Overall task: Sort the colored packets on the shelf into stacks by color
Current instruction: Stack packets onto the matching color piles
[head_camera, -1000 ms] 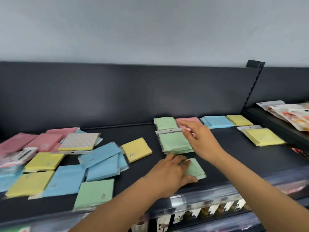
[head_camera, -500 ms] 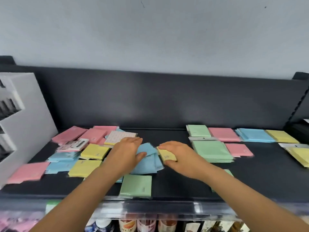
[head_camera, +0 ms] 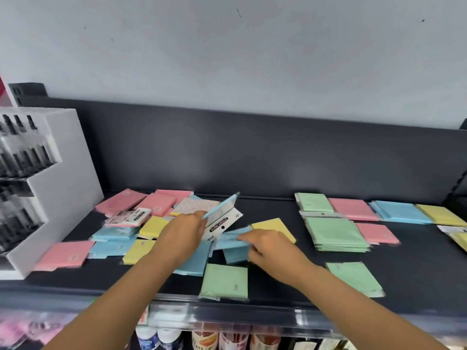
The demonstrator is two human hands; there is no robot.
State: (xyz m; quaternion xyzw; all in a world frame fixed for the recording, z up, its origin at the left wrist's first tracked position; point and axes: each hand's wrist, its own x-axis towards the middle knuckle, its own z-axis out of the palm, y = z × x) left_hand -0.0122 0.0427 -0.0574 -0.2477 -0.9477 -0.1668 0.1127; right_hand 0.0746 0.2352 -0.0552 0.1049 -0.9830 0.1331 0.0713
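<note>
Head-worn view down (close) onto shelf point(head_camera: 424, 274)

Both hands in the loose pile on the dark shelf point(head_camera: 278, 284)
I see the left hand point(head_camera: 185, 234) gripping a raised blue packet point(head_camera: 222, 207), tilted on edge with its white header card facing me; the right hand point(head_camera: 270, 248) pinches a lower blue packet point(head_camera: 231, 241) beside a yellow packet point(head_camera: 275, 227), a green stack point(head_camera: 336, 233) further right

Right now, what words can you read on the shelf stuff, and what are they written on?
"STICKY NOTE": on the white header card of the raised blue packet gripped by the left hand.
Black label on the pink-patterned pack: too blurred to read.
Small print on the green packet: too small to read.
Bottle labels below the shelf: blurred.
</note>
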